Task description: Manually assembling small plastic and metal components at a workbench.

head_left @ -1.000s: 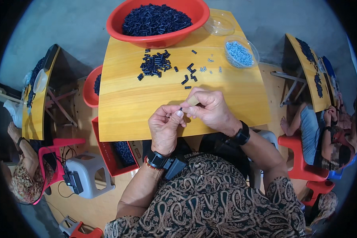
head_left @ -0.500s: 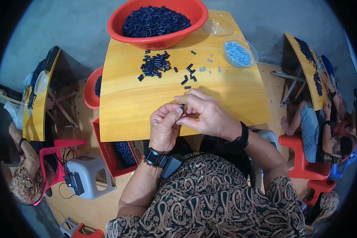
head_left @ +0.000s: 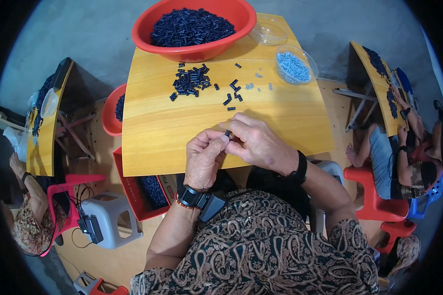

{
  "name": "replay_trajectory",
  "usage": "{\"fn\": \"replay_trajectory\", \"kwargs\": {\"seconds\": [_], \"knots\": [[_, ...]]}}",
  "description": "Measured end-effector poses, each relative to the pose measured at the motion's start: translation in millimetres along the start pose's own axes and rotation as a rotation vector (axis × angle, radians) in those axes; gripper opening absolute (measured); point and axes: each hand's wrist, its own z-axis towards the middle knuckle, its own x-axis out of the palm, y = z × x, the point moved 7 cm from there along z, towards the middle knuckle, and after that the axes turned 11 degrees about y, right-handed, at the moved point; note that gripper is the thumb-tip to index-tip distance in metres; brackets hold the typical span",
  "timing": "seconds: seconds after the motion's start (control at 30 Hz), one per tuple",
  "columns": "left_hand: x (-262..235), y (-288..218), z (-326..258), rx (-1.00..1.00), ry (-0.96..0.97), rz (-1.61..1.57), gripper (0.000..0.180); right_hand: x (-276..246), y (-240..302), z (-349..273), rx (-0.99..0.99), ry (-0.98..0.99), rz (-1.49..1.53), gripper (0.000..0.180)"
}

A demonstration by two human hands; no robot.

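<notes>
Above the near part of the yellow table, my two hands meet around a small black plastic piece. My left hand pinches it between thumb and forefinger. The fingers of my right hand are bent closed against the same piece from the right; whether they hold a second small part is hidden. Beyond my hands lie a few loose black pieces, and a heap of similar black pieces sits further left. Tiny silvery parts are scattered to the right of them.
A large red basin full of black pieces stands at the table's far edge. Near it are a clear tub of silvery parts and a clear empty container. A red box is on the floor at left. Co-workers sit at both sides.
My right hand has shifted slightly, its fingers closing lower around the small black piece. My left hand keeps its pinch, and the table's contents look the same.
</notes>
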Motion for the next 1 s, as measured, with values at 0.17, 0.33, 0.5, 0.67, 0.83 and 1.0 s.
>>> {"fn": "replay_trajectory", "kwargs": {"seconds": [0.17,0.33,0.5,0.67,0.83,1.0], "knots": [[-2,1,0,0.022,-0.020,0.073,0.008,2,-2,2,-0.022,0.024,-0.046,0.029],[0,-3,-4,0.083,-0.124,0.246,0.003,7,-2,-4,-0.047,0.078,-0.217,0.030],[8,-9,-6,0.080,-0.145,0.488,0.004,11,2,-8,-0.028,0.170,-0.344,0.020],[11,-9,-7,0.070,-0.161,0.564,0.004,17,-1,-12,-0.060,0.178,-0.402,0.019],[10,-8,-7,0.094,-0.152,0.598,0.005,21,5,-15,-0.030,0.140,-0.411,0.017],[12,-8,-4,0.079,-0.150,0.597,0.004,13,-3,-15,-0.026,-0.012,-0.231,0.021]]}}
